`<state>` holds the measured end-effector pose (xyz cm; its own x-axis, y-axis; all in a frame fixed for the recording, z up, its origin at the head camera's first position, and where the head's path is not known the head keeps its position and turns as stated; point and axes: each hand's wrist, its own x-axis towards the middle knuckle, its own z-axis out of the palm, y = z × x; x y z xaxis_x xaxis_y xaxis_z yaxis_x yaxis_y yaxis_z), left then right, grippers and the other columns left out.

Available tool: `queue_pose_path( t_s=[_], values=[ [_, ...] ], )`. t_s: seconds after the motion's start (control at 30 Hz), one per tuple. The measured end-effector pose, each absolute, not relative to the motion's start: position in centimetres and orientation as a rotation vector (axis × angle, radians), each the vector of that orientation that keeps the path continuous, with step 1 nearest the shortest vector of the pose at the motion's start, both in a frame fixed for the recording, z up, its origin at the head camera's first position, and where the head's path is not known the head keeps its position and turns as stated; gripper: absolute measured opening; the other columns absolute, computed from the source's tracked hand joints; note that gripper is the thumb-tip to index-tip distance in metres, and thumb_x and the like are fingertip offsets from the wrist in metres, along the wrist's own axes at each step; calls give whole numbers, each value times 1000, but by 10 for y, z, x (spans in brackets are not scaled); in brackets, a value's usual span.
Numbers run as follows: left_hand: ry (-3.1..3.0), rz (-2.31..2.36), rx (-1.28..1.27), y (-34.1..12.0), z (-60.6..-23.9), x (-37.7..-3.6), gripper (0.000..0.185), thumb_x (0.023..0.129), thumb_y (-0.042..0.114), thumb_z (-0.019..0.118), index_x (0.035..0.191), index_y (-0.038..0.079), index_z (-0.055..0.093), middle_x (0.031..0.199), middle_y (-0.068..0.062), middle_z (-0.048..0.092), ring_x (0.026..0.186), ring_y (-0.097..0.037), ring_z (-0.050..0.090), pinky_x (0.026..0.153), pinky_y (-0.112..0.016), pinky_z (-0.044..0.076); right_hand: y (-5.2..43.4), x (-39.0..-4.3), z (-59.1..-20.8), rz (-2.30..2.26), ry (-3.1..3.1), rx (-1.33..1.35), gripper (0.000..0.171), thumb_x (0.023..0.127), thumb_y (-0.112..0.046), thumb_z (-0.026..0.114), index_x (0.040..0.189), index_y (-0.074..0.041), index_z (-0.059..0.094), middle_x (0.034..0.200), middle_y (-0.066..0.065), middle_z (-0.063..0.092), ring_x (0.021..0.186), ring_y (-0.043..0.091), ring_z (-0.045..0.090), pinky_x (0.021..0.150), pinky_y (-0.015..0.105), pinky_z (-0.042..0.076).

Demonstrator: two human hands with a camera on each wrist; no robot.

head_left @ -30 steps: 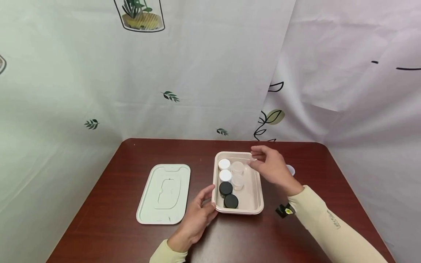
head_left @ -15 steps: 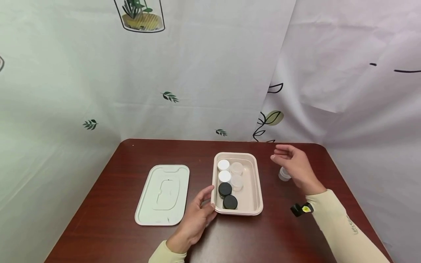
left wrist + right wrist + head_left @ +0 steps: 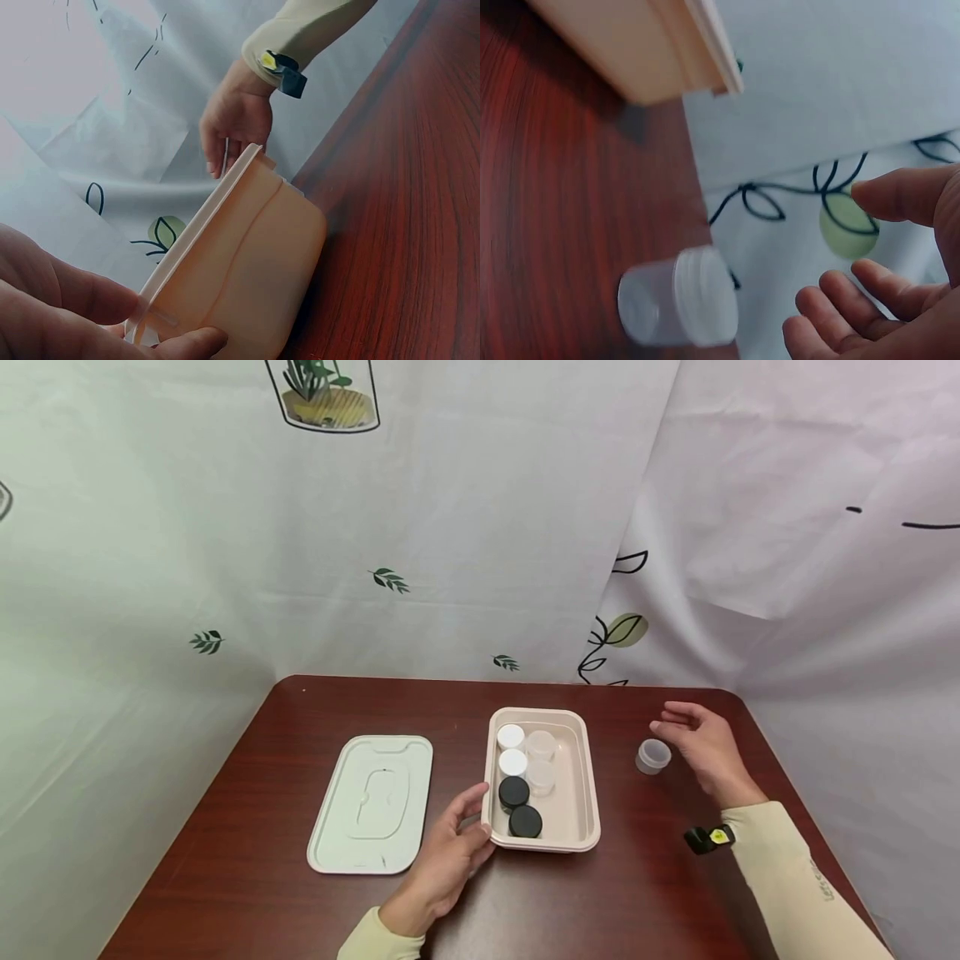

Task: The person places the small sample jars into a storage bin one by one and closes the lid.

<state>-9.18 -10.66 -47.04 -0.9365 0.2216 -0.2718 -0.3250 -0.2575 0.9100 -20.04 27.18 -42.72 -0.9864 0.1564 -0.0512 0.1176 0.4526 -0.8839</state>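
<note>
My left hand grips the near-left rim of a beige plastic box; its thumb and fingers lie on either side of that rim in the left wrist view. Inside the box, a column of two white-lidded jars and two black-lidded jars runs along the left wall. Two clear jars stand beside the white ones. To the right of the box, a clear lidded jar stands upright on the table. My right hand hovers just beyond it, fingers spread from the thumb, holding nothing and apart from the jar.
A pale rectangular lid lies flat on the dark red table, left of the box. Printed white cloth hangs behind the table and at both sides.
My right hand has moved from above the box's far-right corner rightward to the lone clear jar, which now shows fully. The left hand stays on the box.
</note>
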Motion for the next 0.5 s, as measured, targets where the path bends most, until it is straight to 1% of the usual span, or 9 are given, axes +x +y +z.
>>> queue_pose_path(
  t_s=[0.13,0.2,0.3,0.37,0.43,0.5],
  values=[
    [1656,2248,-124,-107,-470,-92,65,102,-3,52,164,7,34,157,-24,35,127,-23,61,97,-34,54,281,-200,-437,1591,-2676,-276,68,100,-30,73,155,2,47,151,28,55,97,-15,54,82,6,47],
    [1656,2248,-124,-107,-471,-92,65,101,-3,52,164,7,34,157,-24,35,127,-23,61,98,-34,55,283,-200,-441,1584,-2702,-287,70,101,-31,72,156,2,46,152,28,54,101,-11,54,82,6,46],
    [1656,2247,-127,-107,-470,-92,65,101,-3,52,163,7,34,157,-24,35,127,-24,61,98,-34,55,284,-199,-448,1590,-2725,-293,71,100,-30,73,156,3,45,154,29,52,113,4,59,81,6,47],
    [1654,2246,-129,-107,-470,-92,65,101,-3,52,163,7,35,157,-24,35,127,-24,61,98,-34,55,284,-199,-451,1600,-2733,-295,72,100,-30,73,156,4,44,154,29,52,120,14,59,81,5,47],
    [1651,2245,-132,-107,-469,-92,65,102,-3,52,163,8,35,156,-24,35,127,-24,61,97,-33,55,283,-198,-454,1620,-2735,-299,72,100,-29,73,157,4,44,155,30,51,120,14,59,81,6,48],
    [1649,2245,-134,-106,-469,-91,64,102,-3,52,163,8,35,156,-24,36,127,-24,61,97,-33,55,283,-197,-458,1640,-2738,-303,73,100,-29,73,157,5,42,156,30,50,112,5,60,81,7,49]
  ],
)
